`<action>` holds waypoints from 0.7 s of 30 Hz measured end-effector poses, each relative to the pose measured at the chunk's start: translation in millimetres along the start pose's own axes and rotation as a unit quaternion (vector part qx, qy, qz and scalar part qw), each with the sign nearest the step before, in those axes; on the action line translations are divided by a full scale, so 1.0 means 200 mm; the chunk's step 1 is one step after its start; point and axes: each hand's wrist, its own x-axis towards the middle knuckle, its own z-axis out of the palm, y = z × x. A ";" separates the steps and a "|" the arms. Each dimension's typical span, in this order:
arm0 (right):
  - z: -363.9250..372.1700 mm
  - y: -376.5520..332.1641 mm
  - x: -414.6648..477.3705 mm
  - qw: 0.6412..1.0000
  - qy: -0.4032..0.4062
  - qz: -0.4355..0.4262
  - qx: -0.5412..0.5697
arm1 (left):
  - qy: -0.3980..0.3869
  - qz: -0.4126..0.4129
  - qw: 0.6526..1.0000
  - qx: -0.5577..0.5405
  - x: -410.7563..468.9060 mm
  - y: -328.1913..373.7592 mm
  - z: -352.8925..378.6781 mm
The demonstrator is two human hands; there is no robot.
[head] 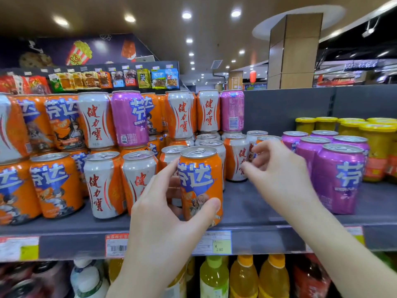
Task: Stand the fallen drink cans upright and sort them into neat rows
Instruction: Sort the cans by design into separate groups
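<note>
Up front in the head view, the left hand (163, 211) grasps an upright orange aluminium drink can with blue-and-white lettering (200, 183); its thumb lies across the can's lower front and its fingers curl round the far left side. The can is at the front edge of the grey metal shelf (247, 203), and I cannot tell whether its base rests on it. The right hand (277, 168) hovers just right of that can, fingers loosely curled and grasping nothing; its fingertips are close to a white-and-orange can with red characters (236, 160), contact unclear.

To the left, more white-and-orange cans (103, 183) and orange cans (55, 186) stand upright in the front row, with a second tier of mixed orange, white and purple cans (129, 119) stacked on top behind them; to the right, a group of purple cans (337, 179) stands upright, and beyond them yellow-lidded jars (378, 147).

Price labels (214, 241) run along the shelf's front lip; bottles of yellow drink (243, 276) fill the shelf below; snack packets (144, 78) hang behind the cans; a tan square pillar (294, 50) rises under round ceiling lights (187, 15).
</note>
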 end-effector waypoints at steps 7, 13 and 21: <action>-0.01 0.08 0.01 0.978 -0.055 0.126 -0.158 | 0.021 0.016 0.999 -0.035 0.01 0.01 0.06; 0.05 0.14 0.16 0.977 -0.047 0.169 -0.121 | 0.012 0.019 0.999 -0.040 0.03 0.04 0.10; -0.02 0.15 0.07 0.984 -0.071 0.134 -0.094 | 0.010 0.035 0.999 -0.024 0.07 0.02 0.15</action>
